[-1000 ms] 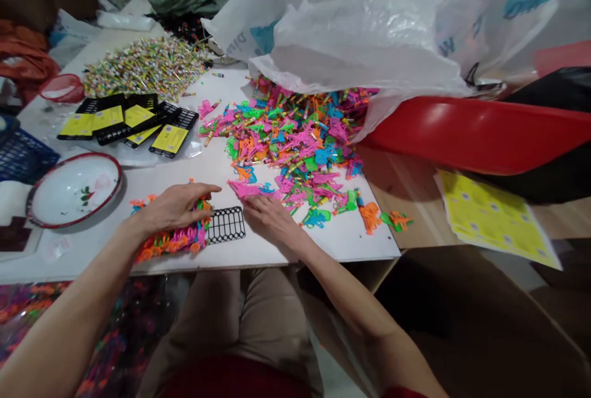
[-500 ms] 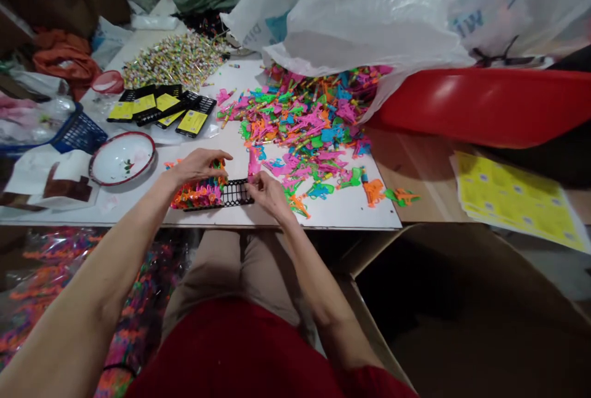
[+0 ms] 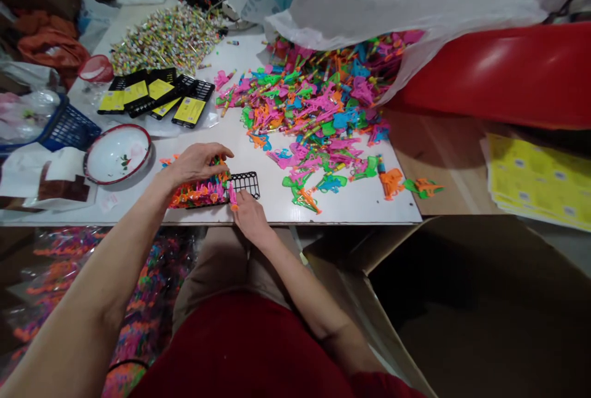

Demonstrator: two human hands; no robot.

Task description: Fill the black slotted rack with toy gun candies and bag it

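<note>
A black grid tray (image 3: 247, 185) lies near the table's front edge. Its left part is packed with upright orange, pink and green toy guns (image 3: 198, 193), and its right part shows bare mesh. My left hand (image 3: 196, 162) rests over the packed toys, thumb and forefinger apart, its other fingers partly hidden. At the end of that row, my right hand (image 3: 250, 218) pinches a pink toy gun (image 3: 233, 196) against the tray; some fingertips are out of sight.
Loose toy guns (image 3: 318, 108) are heaped beneath a white plastic sack (image 3: 369, 4). Black trays with yellow cards (image 3: 189, 111), a white enamel bowl (image 3: 117, 154) and a pile of small capped pieces (image 3: 168, 37) sit to the left. An open cardboard box (image 3: 443, 299) stands at the right.
My right hand has moved left and down along the tray, bringing the pink toy gun from beyond its right end to the packed row. My left hand stays over the toys.
</note>
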